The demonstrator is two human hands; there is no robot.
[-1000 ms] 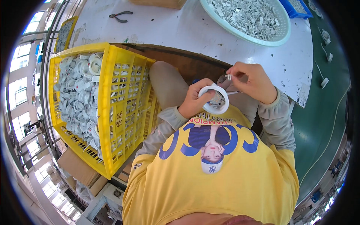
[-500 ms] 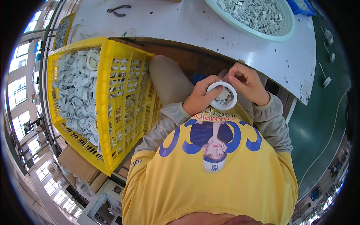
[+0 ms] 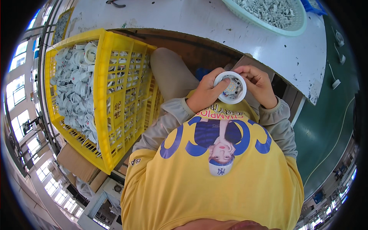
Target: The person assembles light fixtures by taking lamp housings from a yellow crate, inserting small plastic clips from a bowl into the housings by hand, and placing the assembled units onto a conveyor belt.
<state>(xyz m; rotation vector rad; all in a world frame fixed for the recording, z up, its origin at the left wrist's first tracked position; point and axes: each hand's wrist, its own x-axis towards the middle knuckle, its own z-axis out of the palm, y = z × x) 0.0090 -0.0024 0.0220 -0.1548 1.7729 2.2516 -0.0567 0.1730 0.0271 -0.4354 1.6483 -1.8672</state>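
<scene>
A round white lamp housing [image 3: 230, 100] faces up over my lap, its circuit board [image 3: 234, 90] with small LEDs showing inside the ring. My left hand [image 3: 206, 90] grips its left side, with the thumb reaching over the rim onto the board and the fingers underneath. At the upper right of the rim, my right hand [image 3: 260, 86] has its fingers bent and pressed close to the housing's edge. The thumb tip of that hand is partly behind the rim, and whatever lies between its fingers is hidden.
A yellow crate [image 3: 102, 111] full of white lamp parts stands at my left. On the white table [image 3: 184, 19] ahead are a pale green basket [image 3: 264, 28] of small white pieces, a blue bin [image 3: 315, 9] and pliers [image 3: 115, 4]. Corded white pieces [image 3: 336, 83] lie on the green surface at right.
The lamp housing has shifted slightly up and right in view and turned a little. My right hand's fingers, previously raised and pinched above the rim, now sit against its upper right edge.
</scene>
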